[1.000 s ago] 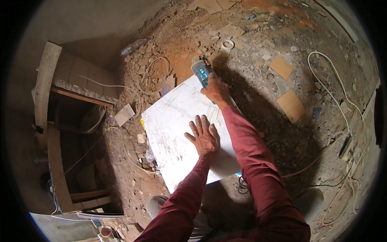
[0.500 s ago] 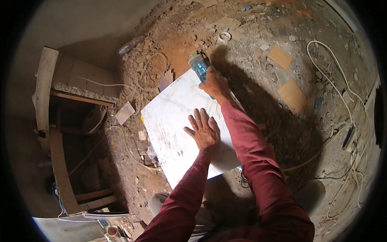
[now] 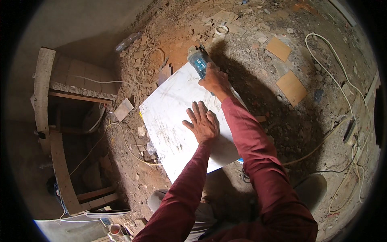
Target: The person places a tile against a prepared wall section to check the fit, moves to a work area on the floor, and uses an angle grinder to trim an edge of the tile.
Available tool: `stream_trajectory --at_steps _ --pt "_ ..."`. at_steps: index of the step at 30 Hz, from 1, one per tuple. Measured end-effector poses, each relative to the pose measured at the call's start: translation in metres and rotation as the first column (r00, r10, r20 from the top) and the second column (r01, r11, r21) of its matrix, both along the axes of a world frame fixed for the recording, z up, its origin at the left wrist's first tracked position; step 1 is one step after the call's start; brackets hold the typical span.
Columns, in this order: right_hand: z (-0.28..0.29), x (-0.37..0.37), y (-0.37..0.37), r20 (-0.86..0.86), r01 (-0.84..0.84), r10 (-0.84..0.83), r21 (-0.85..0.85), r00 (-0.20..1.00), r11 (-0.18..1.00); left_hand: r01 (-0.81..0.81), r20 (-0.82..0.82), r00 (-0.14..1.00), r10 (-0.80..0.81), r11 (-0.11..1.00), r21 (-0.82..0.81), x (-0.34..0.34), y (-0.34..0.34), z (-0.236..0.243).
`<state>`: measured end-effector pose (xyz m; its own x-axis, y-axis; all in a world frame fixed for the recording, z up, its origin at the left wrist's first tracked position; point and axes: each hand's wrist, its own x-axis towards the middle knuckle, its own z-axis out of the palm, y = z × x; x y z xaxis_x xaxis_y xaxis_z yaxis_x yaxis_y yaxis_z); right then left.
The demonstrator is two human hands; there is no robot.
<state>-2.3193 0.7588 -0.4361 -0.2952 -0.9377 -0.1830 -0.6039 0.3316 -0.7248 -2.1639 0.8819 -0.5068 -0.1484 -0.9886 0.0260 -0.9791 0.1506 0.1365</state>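
Observation:
A large white tile (image 3: 169, 121) with dark smudges lies at an angle in front of me, above the floor. My left hand (image 3: 202, 126) presses flat on it, fingers spread. At its far corner, my right hand (image 3: 215, 82) is wrapped round the body of a teal angle grinder (image 3: 198, 61). The grinder's head points away from me at the tile's far right edge. I cannot make out its disc or whether it touches the tile. A bit of blue (image 3: 240, 160) shows under the near right edge; what props the tile is hidden.
Rubble and dirt cover the floor. Brown tile pieces (image 3: 291, 88) lie to the right, near a pale cable (image 3: 322, 66). At the left stands a wooden frame (image 3: 43, 92). A white ring (image 3: 221, 30) lies beyond the grinder, and another cable (image 3: 125, 143) runs left of the tile.
The whole scene sits slightly higher in the picture. My left hand stays flat on the tile, and my right hand still grips the grinder at the far corner.

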Motion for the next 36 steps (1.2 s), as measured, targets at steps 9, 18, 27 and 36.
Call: stream_trajectory --at_steps 9,18,27,36 --pt "-0.002 0.001 0.016 -0.016 0.034 -0.035 -0.042 0.999 0.999 0.0 0.001 1.0 0.0 1.0 0.005 -0.002 0.001 0.003" --pt "-0.003 -0.002 0.028 0.016 0.02 -0.02 -0.019 1.0 1.0 0.006 -0.015 1.0 -0.006 1.0 -0.004 -0.001 0.001 -0.001" --pt "-0.006 0.001 0.043 -0.058 0.055 -0.062 -0.103 0.996 0.993 -0.001 -0.024 1.0 0.001 1.0 0.005 -0.001 0.0 -0.001" --pt "0.001 -0.003 0.052 -0.008 0.014 -0.014 0.003 1.0 1.0 -0.003 -0.03 1.0 0.002 1.0 -0.011 0.002 -0.001 -0.005"
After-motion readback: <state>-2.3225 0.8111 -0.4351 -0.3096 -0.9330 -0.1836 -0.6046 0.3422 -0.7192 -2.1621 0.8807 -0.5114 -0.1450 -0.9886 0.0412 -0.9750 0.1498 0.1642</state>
